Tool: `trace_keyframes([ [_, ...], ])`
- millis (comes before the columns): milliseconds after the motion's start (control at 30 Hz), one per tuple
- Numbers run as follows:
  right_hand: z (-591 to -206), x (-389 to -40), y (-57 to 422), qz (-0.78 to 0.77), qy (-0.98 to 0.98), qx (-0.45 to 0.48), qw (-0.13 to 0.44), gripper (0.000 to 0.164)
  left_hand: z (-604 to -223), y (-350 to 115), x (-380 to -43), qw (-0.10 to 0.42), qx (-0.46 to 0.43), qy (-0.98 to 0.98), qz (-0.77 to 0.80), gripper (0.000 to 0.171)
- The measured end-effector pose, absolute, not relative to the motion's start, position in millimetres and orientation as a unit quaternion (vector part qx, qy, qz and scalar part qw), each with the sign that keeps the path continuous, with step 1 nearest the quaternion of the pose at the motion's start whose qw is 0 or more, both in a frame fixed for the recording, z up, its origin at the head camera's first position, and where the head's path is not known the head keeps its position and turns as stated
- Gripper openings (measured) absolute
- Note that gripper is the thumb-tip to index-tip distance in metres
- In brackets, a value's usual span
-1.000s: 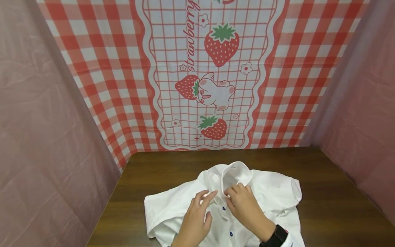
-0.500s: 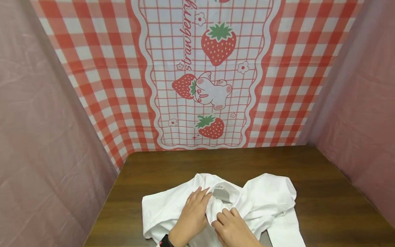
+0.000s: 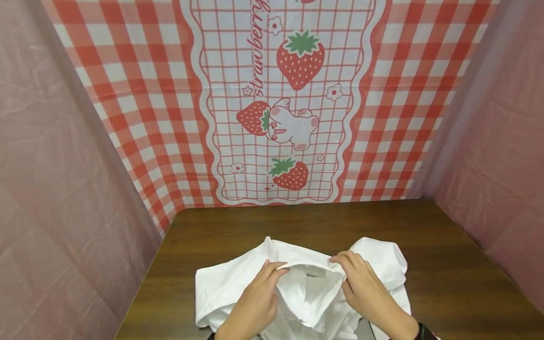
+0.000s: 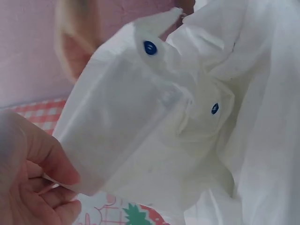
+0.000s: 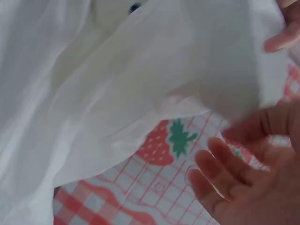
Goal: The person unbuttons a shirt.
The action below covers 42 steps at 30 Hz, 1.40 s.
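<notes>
White shirt [image 3: 291,290] sits between left fingers [image 4: 68,212]; apparently between right fingers [image 3: 350,262] too.

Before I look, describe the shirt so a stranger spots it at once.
Below the red checked cloth is a dark table. On it, held by the left hand and right hand, lies the shirt, plain white with blue buttons, unlike that cloth.
</notes>
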State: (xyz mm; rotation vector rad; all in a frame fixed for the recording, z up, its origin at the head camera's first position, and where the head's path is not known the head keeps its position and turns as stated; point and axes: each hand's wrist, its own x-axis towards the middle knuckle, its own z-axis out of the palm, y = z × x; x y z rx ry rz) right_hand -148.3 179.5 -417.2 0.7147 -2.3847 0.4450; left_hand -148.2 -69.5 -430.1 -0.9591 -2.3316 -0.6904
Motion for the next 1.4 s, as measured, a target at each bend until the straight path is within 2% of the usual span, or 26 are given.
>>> trace_keyframes([
  [167, -426, -155, 195, 0.139, -0.911, 0.310, 0.234, 0.059, -426, -74, -145, 0.271, -0.394, -0.824, -0.304, 0.057],
  [300, -423, -159, 202, 0.204, -0.884, 0.353, 0.230, 0.042, -425, -75, -149, 0.280, -0.440, -0.762, -0.383, 0.062],
  [467, -408, -160, 205, 0.326, -0.820, 0.412, 0.225, 0.040, -410, -75, -148, 0.277, -0.459, -0.717, -0.446, 0.070],
  [633, -395, -156, 206, 0.373, -0.804, 0.423, 0.188, 0.043, -410, -75, -151, 0.218, -0.447, -0.735, -0.460, 0.078],
  [767, -395, -156, 208, 0.393, -0.796, 0.417, 0.195, 0.044, -428, -73, -159, 0.141, -0.404, -0.753, -0.499, 0.082],
  [933, -397, -154, 212, 0.437, -0.785, 0.395, 0.194, 0.041, -441, -74, -165, 0.040, -0.357, -0.758, -0.544, 0.063],
  [1033, -395, -152, 215, 0.467, -0.779, 0.384, 0.163, 0.041, -446, -77, -167, 0.015, -0.349, -0.788, -0.508, 0.049],
  [1133, -392, -151, 218, 0.487, -0.769, 0.389, 0.141, 0.042, -452, -78, -167, 0.035, -0.368, -0.838, -0.401, 0.044],
  [1267, -390, -151, 222, 0.482, -0.778, 0.376, 0.148, 0.042, -457, -79, -168, 0.144, -0.406, -0.873, -0.230, 0.036],
  [1400, -389, -150, 226, 0.443, -0.812, 0.327, 0.194, 0.040, -455, -84, -172, 0.238, -0.410, -0.857, -0.205, 0.014],
])
